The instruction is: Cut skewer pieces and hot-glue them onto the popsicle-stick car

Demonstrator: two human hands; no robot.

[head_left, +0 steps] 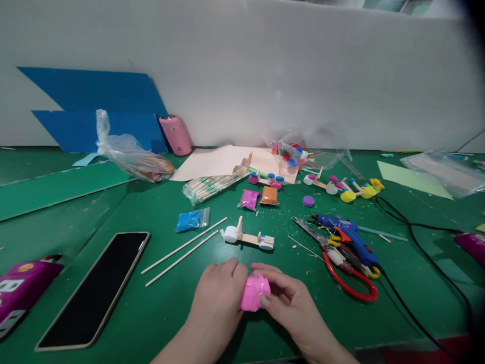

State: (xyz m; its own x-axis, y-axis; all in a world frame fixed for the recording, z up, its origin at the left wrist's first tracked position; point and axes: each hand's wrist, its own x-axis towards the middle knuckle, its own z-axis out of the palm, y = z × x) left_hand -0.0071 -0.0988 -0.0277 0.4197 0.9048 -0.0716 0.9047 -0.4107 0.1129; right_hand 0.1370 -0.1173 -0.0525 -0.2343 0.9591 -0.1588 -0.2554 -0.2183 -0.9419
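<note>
Between my two hands is a small pink packet [254, 293] in clear wrapping, its contents looking like modelling clay. My left hand [219, 296] is closed on its left side, knuckles up, the fingertips hidden. With thumb and fingers my right hand [286, 296] pinches its right side. Just beyond the hands stands a little wooden stick vehicle [248, 236] with white wheels. Two thin wooden sticks [184, 258] lie to its left, near a blue clay packet [189, 220]. Further back are a magenta packet [249, 199] and an orange packet [269, 195].
Red-handled scissors [346, 278] and a blue glue gun [350, 232] with a black cord lie at right. A phone [94, 288] and a purple power strip [26, 288] are at left. Colourful stick vehicles [322, 183], a stick bundle [215, 185] and a pink bottle [175, 135] stand further back.
</note>
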